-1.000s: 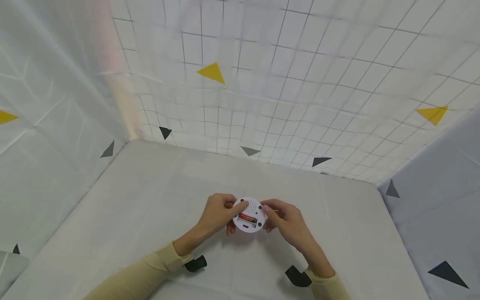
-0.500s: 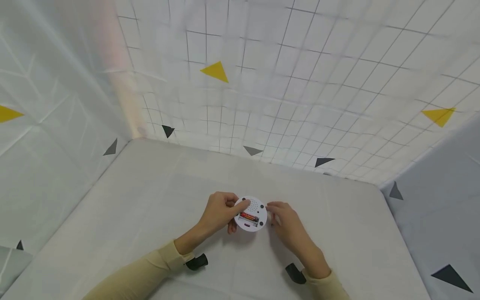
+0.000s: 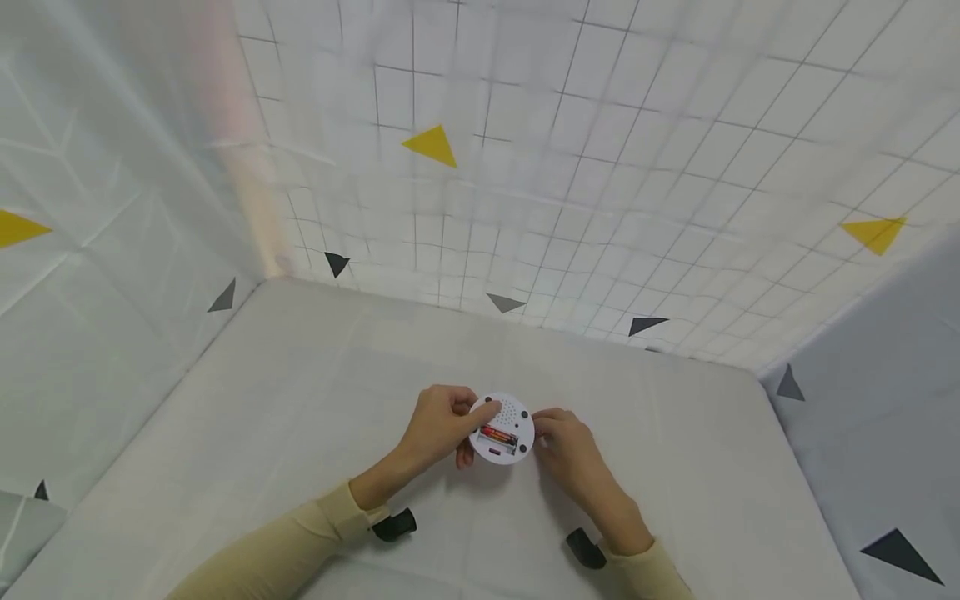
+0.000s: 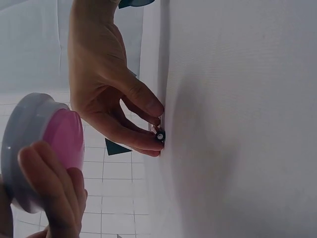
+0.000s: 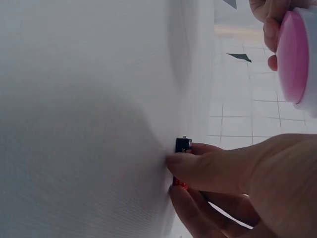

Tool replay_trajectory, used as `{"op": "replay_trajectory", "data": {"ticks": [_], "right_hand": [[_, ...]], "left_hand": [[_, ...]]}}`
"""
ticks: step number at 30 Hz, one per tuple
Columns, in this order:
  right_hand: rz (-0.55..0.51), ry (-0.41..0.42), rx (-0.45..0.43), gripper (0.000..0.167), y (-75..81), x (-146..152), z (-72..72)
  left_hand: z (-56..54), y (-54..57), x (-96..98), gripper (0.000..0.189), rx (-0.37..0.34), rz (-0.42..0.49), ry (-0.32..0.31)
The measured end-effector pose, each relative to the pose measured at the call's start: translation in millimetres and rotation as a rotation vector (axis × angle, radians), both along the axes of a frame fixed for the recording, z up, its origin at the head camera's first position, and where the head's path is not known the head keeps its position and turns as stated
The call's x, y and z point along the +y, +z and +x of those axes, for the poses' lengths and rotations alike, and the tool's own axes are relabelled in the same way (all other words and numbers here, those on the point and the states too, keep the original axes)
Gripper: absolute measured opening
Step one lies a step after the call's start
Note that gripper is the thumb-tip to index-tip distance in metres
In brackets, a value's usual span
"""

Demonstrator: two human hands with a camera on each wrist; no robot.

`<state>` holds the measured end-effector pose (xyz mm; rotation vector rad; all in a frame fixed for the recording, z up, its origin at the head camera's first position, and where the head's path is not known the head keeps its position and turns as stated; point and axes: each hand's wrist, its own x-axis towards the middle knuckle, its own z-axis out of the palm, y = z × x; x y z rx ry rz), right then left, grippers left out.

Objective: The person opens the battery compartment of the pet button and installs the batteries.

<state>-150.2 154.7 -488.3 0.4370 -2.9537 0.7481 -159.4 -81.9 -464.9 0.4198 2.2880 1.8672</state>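
My left hand grips a round white device, thumb on its speaker-hole face and fingers beneath. In that face an uncovered battery bay shows a red AAA-like battery. The device's other side is a pink dome, turned down towards the tabletop. Beside the device's right rim, my right hand pinches another small battery, black and red, between thumb and fingers. The right wrist view has this battery's metal tip uncovered, at or very near the white surface; whether it touches cannot be told.
A white cloth-covered table lies under both hands. White gridded sheeting with yellow and dark triangles rises behind it, and plain sheets stand at both sides. Black wrist mounts sit at the cuffs.
My right hand has come away from the device's right rim and lowered towards the table with the battery pinched. My left hand and the device stay nearly still.
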Motion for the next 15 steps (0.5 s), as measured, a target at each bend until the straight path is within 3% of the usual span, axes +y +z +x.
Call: {"op": "replay_trajectory", "data": {"ticks": [7,15], "right_hand": [[0.01,-0.028,0.055,0.018,-4.9,1.7,-2.8],[0.038,-0.063,0.009,0.018,-6.0,1.1,-3.1]], "left_hand": [[0.1,-0.9,0.8,0.032,0.004,0.001,-0.005],[0.8,-0.8,1.1,0.031,-0.001,-0.004,-0.003]]}}
